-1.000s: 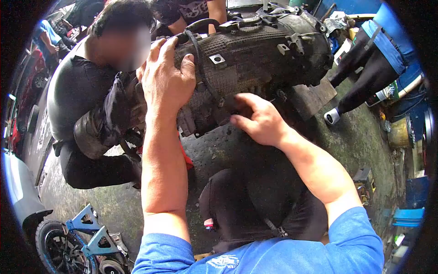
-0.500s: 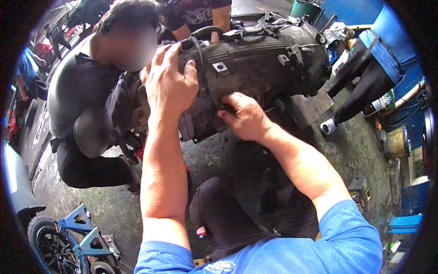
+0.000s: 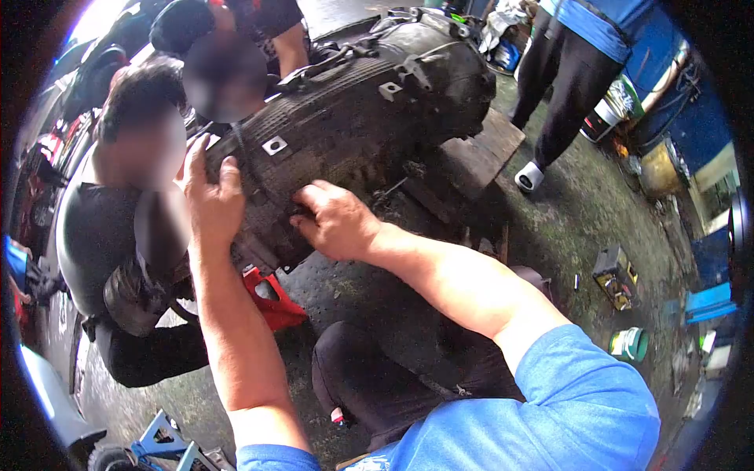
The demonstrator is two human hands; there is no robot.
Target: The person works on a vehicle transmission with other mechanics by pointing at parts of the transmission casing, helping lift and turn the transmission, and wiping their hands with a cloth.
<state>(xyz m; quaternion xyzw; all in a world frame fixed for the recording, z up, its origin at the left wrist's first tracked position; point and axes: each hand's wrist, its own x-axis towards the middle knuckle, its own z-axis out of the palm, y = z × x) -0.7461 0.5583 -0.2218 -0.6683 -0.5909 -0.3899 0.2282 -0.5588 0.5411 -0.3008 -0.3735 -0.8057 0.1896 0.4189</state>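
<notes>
A large, dark, ribbed metal housing [image 3: 338,118] lies across the upper middle, with a pale square tab [image 3: 274,145] on its near side. My left hand [image 3: 210,200] rests against its left end, fingers apart and pointing up. Against the housing's lower near side, my right hand [image 3: 334,220] has thumb and fingers curled together; what lies between them is too dark to make out. A thin rod [image 3: 390,191] sticks out to the right of that hand.
One person [image 3: 118,228] crouches at the left, another leans over the housing's far side. A third person's legs [image 3: 569,86] stand at the right. A red stand [image 3: 284,310], wooden board [image 3: 483,149], green tub [image 3: 629,344] and battery-like box [image 3: 614,276] are on the floor.
The view has swung right, so the housing and both hands appear farther left and lower. My right hand has closed in from beside the housing to its near side. Another head shows behind it.
</notes>
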